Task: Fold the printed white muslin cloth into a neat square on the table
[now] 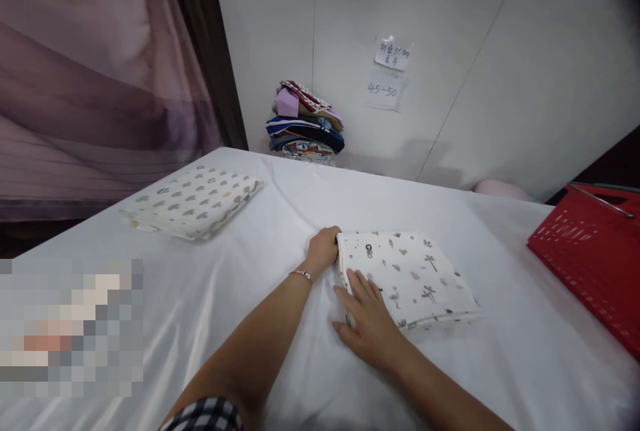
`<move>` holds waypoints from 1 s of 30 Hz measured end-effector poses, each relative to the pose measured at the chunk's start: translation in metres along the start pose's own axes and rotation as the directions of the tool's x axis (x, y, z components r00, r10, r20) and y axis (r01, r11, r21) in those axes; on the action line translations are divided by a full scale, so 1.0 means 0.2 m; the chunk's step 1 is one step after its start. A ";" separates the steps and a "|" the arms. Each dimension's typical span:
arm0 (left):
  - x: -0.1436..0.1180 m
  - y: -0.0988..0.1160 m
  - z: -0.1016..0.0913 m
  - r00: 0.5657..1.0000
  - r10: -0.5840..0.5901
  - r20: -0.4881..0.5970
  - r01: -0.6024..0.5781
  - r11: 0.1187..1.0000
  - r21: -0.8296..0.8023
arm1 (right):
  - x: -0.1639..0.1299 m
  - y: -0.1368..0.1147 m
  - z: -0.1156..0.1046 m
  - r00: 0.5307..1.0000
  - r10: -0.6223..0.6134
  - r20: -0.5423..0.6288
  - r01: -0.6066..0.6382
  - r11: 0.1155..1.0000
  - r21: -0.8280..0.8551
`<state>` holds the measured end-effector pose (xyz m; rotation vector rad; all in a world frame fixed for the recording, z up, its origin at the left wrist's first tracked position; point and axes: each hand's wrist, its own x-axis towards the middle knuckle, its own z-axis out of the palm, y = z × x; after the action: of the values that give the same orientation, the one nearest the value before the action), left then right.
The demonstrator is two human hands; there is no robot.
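Observation:
A folded white cloth (415, 271) printed with small palm trees, birds and leaves lies flat on the white-covered table (240, 324). My left hand (324, 249), with a bracelet at its wrist, is closed on the cloth's far left corner; its fingertips are hidden at the edge. Across the near left part of the cloth rests my right hand (373, 327), open, fingers apart, with the thumb off the cloth's edge. To the left, apart from both hands, lies a second folded cloth (195, 201) with grey cloud-like shapes.
A red plastic basket (580, 251) stands at the right. Behind the table, a stack of folded fabrics (306, 121) rises against the white wall, near handwritten paper signs (384, 89). A pinkish curtain (100, 84) hangs at left. Something pixelated (70, 327) covers the near left.

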<state>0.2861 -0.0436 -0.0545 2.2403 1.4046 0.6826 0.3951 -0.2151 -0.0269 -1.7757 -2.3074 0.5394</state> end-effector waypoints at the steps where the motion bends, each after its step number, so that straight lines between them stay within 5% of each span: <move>1: 0.00 0.00 0.00 1.000 0.008 -0.002 -0.008 1.000 0.004 | 0.00 0.00 0.00 1.000 0.002 0.004 -0.002 1.000 0.009; 12: 0.01 -0.01 -0.01 0.992 0.121 0.027 -0.122 0.992 0.025 | -0.01 0.05 -0.06 0.998 -0.046 -0.036 0.053 0.969 0.242; 15: 0.01 -0.02 -0.01 0.991 0.123 0.050 -0.124 0.992 0.011 | 0.01 0.17 -0.17 0.985 0.046 -0.165 0.016 0.934 0.357; 19: 0.01 -0.02 -0.02 0.991 0.126 0.053 -0.126 0.992 -0.018 | 0.08 0.51 -0.38 0.818 0.358 -0.449 -0.252 0.927 0.280; 22: 0.01 -0.02 -0.03 0.998 0.062 0.030 -0.060 0.997 -0.038 | 0.15 0.78 -0.49 0.706 0.563 -0.430 -0.572 0.811 0.123; 25: 0.00 -0.01 -0.04 1.000 -0.025 0.007 0.025 0.997 -0.069 | 0.22 0.93 -0.52 0.670 0.680 -0.298 -0.693 0.717 0.076; 30: -0.01 0.00 -0.04 0.999 -0.017 0.027 0.018 0.999 -0.034 | 0.30 1.01 -0.48 0.642 0.718 -0.268 -0.732 0.678 0.063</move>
<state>0.2812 -0.0450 -0.0482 2.2004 1.3882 0.6630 0.5941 -0.0967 -0.0221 -2.5979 -1.3485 0.2928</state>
